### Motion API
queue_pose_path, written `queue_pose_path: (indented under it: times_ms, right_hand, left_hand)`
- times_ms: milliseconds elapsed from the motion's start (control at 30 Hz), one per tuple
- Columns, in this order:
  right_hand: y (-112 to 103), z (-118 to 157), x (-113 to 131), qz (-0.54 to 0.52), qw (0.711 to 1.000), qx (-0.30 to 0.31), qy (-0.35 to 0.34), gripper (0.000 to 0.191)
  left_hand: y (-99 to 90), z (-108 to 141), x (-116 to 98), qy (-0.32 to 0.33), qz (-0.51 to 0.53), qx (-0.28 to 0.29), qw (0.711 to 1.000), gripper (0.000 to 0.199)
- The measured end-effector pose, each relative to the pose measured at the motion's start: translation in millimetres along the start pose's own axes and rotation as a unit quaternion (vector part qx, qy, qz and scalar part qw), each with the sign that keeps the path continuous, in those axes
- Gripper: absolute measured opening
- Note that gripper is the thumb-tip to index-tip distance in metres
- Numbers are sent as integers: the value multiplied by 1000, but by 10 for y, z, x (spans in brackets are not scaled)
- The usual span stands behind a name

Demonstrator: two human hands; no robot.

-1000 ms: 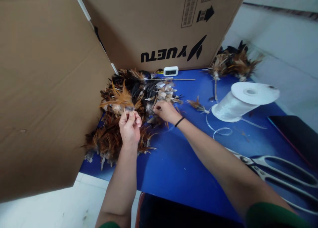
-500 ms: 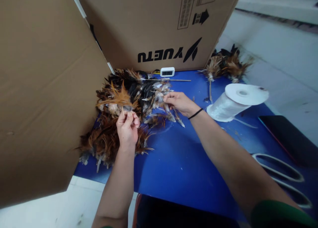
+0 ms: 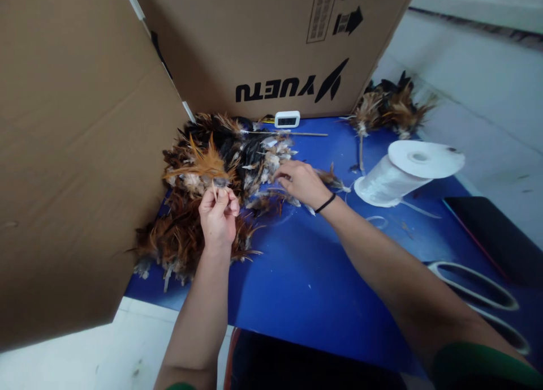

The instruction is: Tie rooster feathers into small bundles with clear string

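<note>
My left hand is closed around a thin pale stick whose tip sticks up between the fingers. Orange-brown feathers fan out just above that hand; whether they are fixed to the stick I cannot tell. My right hand, a black band on its wrist, reaches palm-down over grey and white-based feathers. Its fingers are bent, with a gap between thumb and forefinger, and nothing shows between them. Darker brown feathers lie heaped left of my left forearm.
A white ribbon spool stands on the blue table. Large cardboard sheets wall the back and left. A small white digital display, feather bundles, a dark phone-like slab and white-handled scissors lie around.
My right hand has moved slightly down and turned palm-down, its thumb and forefinger now apart. A tied feather bundle beside its wrist has come into view. My left hand keeps its grip.
</note>
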State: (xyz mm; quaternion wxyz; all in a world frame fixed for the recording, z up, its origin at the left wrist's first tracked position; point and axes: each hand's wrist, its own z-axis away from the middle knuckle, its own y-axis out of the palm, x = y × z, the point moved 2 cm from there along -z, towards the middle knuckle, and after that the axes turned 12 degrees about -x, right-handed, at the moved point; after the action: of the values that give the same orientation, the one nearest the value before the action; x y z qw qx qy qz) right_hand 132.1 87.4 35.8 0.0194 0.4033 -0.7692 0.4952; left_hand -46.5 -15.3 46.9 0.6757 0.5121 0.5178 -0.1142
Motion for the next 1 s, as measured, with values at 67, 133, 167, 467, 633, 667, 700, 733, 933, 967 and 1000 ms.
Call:
queue_pose_path:
  times_ms: [67,133,167,467,633,667,700,733,933,967,1000]
  right_hand:
    - [84,14,79,16,998,46,-34,20]
    - [170,22,114,58,993,90,-46,16]
    - [207,25,114,84,989,111,-41,13]
    - [140,-14,69,99,984,145,23,15]
    - [105,16,186,52,989,136,-35,18]
    - [134,43,224,29,986,155,-57,18]
    - [169,75,261,13,982,175,-75,17]
    - [206,107,295,7,977,193,-86,17]
    - [239,217,348,39,972,222,-65,21]
    - [196,214,329,34,973,218,-67,21]
    - [144,204,301,28,974,214,-68,20]
  left_hand:
    - [-2,-1,4,0,-1,2,1000,30]
    - [-2,-3,11,0,-1,5,1000,29]
    - [-2,-3,15,-1,-1,6,1000,29]
    - [0,-5,37,-11,6,12,1000,27]
    - [5,-6,39,-9,4,10,1000,28]
    - [5,-8,43,-10,5,10,1000,28]
    - [4,-10,47,-11,5,12,1000,27]
    - [2,-13,52,-12,5,13,1000,27]
    - [-3,-22,65,-14,8,14,1000,25]
    - [-2,-21,64,-15,9,14,1000,25]
    - [-1,-18,62,-17,10,14,1000,26]
